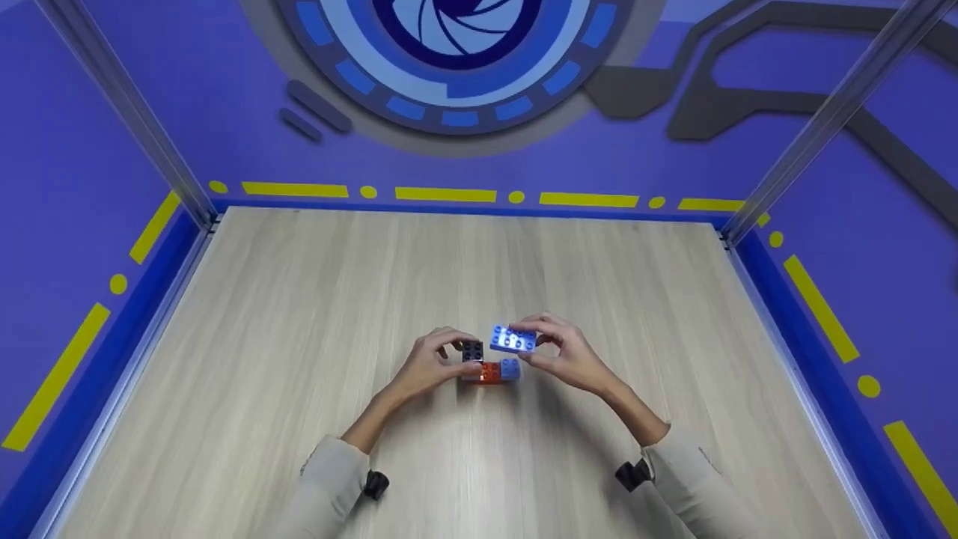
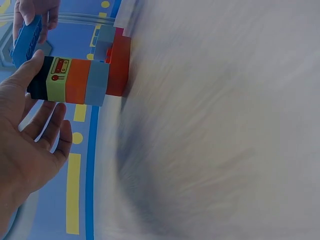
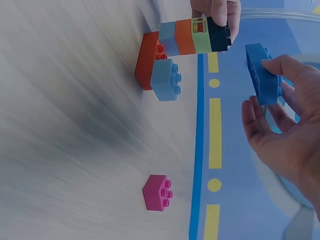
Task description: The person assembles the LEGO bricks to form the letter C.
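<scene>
wood-grain table [image 1: 636, 299] | red brick [image 3: 145, 65] | pink brick [image 3: 155, 194] (apart from the red)

In the head view, we observe bright light, glare on the blue brick [image 1: 511, 341], a pale sheen across the tabletop [image 1: 479, 457] and a soft shadow beside the right forearm [image 1: 635, 410]. In both wrist views, we record duller tones and smeared tabletop texture.

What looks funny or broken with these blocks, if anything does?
Nothing looks broken or knocked over. Only the pink block stands out a little: it sits by itself on the table, while the red block has a tower on one end and a light blue block on the other.
</scene>
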`<action>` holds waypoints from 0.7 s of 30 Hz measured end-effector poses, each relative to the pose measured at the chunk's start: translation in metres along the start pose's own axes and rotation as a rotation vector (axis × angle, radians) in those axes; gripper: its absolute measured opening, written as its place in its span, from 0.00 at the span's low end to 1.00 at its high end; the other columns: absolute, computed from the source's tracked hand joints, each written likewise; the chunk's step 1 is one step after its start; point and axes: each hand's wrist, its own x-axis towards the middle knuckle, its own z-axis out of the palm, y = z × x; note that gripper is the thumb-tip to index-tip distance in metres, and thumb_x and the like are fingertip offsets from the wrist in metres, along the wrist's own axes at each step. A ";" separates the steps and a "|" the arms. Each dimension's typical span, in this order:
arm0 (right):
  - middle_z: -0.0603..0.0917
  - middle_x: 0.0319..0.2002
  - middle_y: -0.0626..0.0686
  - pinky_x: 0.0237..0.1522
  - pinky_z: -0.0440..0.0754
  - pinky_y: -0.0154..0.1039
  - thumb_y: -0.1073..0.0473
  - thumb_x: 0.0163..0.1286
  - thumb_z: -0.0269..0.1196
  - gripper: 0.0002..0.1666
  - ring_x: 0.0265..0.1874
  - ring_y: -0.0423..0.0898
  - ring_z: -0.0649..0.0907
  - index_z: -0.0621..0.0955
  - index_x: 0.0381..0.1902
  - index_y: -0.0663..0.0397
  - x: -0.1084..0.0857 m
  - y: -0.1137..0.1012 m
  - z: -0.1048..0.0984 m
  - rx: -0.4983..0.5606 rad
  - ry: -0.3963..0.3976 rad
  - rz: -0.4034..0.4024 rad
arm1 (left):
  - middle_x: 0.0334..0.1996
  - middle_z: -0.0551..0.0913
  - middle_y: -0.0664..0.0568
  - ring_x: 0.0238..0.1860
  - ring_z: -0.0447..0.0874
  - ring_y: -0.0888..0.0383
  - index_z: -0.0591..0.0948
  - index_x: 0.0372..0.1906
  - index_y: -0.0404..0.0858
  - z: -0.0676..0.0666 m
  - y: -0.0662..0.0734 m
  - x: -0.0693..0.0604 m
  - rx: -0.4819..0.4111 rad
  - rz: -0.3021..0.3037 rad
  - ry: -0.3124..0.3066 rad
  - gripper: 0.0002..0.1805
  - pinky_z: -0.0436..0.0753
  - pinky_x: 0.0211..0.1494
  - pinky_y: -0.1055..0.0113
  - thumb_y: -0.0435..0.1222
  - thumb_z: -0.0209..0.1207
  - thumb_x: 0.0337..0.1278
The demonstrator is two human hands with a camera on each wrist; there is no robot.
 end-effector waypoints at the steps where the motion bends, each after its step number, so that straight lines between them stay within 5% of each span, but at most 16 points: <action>1: 0.82 0.58 0.58 0.55 0.83 0.46 0.67 0.66 0.70 0.25 0.52 0.51 0.82 0.82 0.62 0.57 0.000 0.000 0.001 -0.001 -0.003 -0.005 | 0.42 0.87 0.50 0.46 0.81 0.46 0.87 0.52 0.43 0.000 0.000 0.000 0.002 -0.001 0.002 0.21 0.79 0.45 0.60 0.42 0.75 0.52; 14: 0.84 0.57 0.66 0.51 0.85 0.45 0.72 0.69 0.65 0.21 0.54 0.59 0.84 0.80 0.59 0.70 -0.004 -0.019 0.007 0.002 -0.049 -0.083 | 0.44 0.88 0.50 0.47 0.82 0.46 0.87 0.54 0.45 0.006 0.000 -0.001 -0.034 -0.025 -0.004 0.21 0.76 0.45 0.68 0.43 0.74 0.54; 21: 0.84 0.55 0.68 0.51 0.86 0.53 0.74 0.67 0.66 0.20 0.54 0.63 0.83 0.81 0.56 0.73 0.000 -0.024 0.008 0.022 -0.032 -0.136 | 0.44 0.87 0.49 0.47 0.81 0.40 0.87 0.53 0.44 0.002 0.000 0.000 -0.034 -0.038 0.008 0.21 0.76 0.44 0.68 0.41 0.75 0.53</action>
